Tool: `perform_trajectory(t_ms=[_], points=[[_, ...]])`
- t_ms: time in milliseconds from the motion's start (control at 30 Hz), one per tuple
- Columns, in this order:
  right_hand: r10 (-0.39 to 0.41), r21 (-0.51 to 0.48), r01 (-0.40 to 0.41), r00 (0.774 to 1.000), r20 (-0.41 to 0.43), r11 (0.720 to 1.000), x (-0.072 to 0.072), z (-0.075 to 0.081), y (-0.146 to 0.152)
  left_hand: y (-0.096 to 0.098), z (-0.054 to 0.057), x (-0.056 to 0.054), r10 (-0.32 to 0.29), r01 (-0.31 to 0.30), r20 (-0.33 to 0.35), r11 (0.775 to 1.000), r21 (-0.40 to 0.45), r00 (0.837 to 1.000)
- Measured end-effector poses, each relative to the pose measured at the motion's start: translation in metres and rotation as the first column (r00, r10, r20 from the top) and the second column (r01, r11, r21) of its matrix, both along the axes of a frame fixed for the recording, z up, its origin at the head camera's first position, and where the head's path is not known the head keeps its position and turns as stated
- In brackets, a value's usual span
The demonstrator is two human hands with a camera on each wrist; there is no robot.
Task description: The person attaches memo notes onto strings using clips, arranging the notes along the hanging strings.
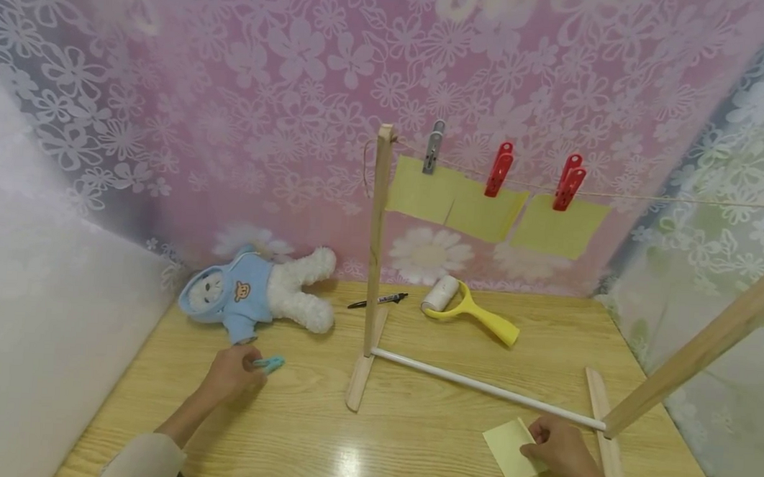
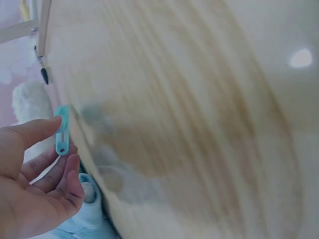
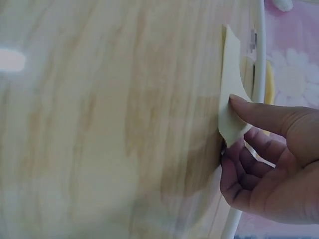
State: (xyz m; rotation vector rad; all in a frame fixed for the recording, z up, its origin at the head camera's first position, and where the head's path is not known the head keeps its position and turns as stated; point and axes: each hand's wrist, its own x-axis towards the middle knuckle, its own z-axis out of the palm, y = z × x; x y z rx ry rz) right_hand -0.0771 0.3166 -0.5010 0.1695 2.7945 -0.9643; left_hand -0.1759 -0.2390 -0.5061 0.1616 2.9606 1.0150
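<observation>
Between thumb and fingers, my left hand pinches a light-blue clothespin just above the table, close to the teddy bear's sleeve. The left wrist view shows the clothespin upright under the thumb. My right hand pinches the edge of a yellow sticky note at the front right, beside the rack's foot. In the right wrist view the note bends a little under the thumb. Three yellow notes hang from the rack's string, under a grey clothespin and two red clothespins.
The wooden rack has a left post, a right post and a white crossbar low between them. A white teddy bear in a blue hoodie lies at the back left. Behind the crossbar are a black pen and a yellow-handled lint roller.
</observation>
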Motion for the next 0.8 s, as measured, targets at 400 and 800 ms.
perform_trajectory(t_ms=[400,800], points=[[0.292,-0.209,-0.312,0.949,-0.119,0.927,-0.003,0.014,0.011,0.023,0.034,-0.001,-0.096,0.101,-0.057,0.991,0.083,0.994],[0.104,-0.239,-0.145,0.979,-0.177,0.960,-0.011,0.043,0.003,0.061,0.082,-0.004,-0.120,0.132,-0.073,0.969,0.210,0.990]])
